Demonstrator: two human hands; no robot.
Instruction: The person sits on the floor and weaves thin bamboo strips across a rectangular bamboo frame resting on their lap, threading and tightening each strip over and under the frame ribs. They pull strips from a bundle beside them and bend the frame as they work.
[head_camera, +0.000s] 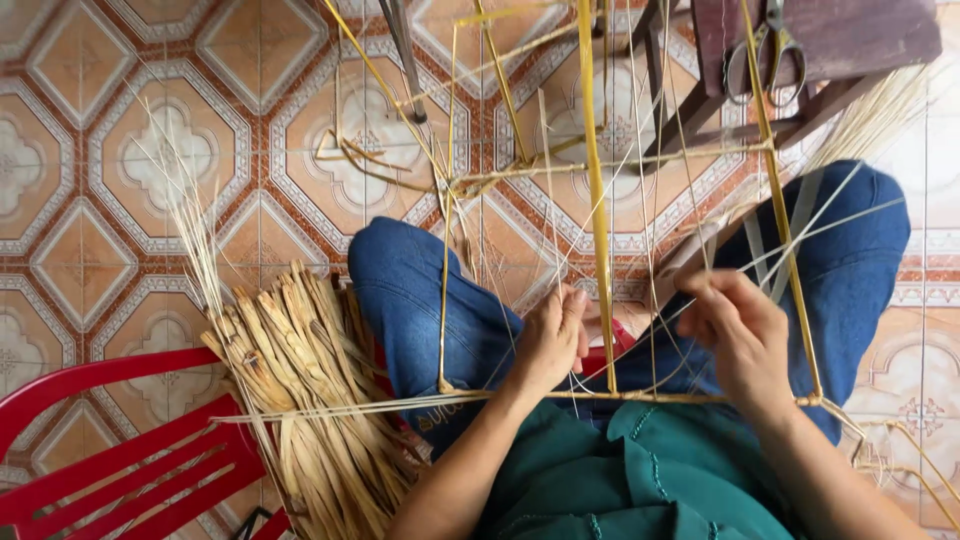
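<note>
Over patterned floor tiles (90, 150), left hand (550, 335) and right hand (735, 330) pinch thin strands (655, 330) inside a bamboo frame (597, 180).

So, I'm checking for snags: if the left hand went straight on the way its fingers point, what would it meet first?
Probably the upright yellow bamboo strip just beyond the left hand; its fingertips seem already among the thin fibre strands. Depth is unclear.

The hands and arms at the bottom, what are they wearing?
Nothing at all: the left hand and right hand are bare, without gloves, rings or a watch, and both forearms are uncovered up to the picture's edge. No sleeve shows.
</note>
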